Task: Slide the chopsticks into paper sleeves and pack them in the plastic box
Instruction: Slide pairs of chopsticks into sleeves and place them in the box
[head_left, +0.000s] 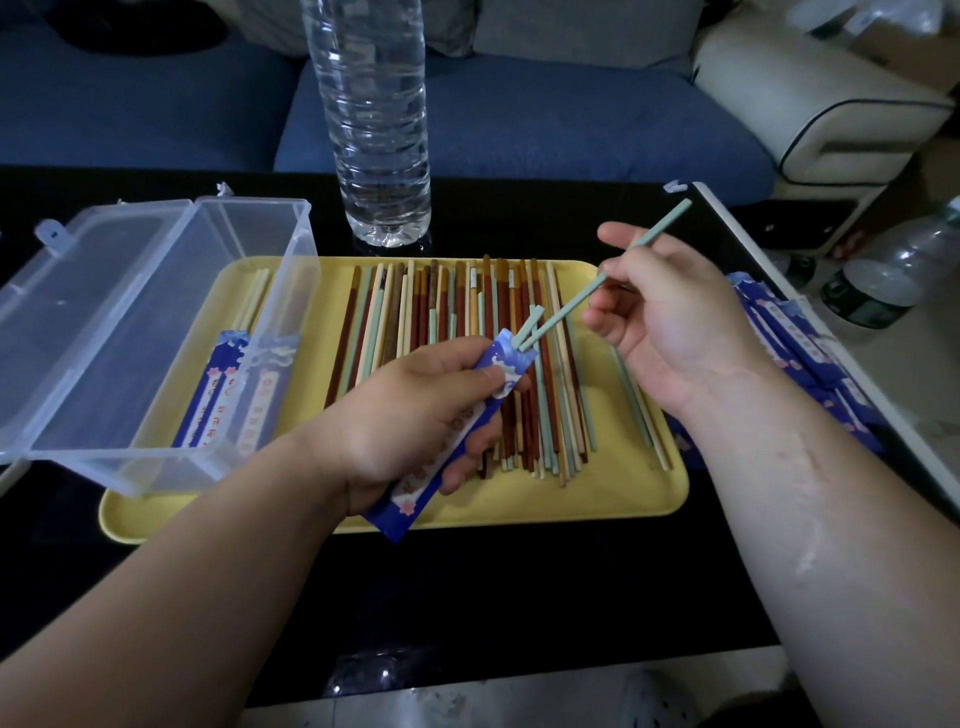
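Here, green chopstick (566, 306) in right hand (670, 322), tip inside sleeve (505, 361) in left hand (410, 410).

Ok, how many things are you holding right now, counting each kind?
Green chopsticks: 2
Paper sleeve: 1
Total: 3

water bottle (382, 130) top cut off; sleeve (452, 436) print unreadable; box lid (78, 291) cropped at left edge
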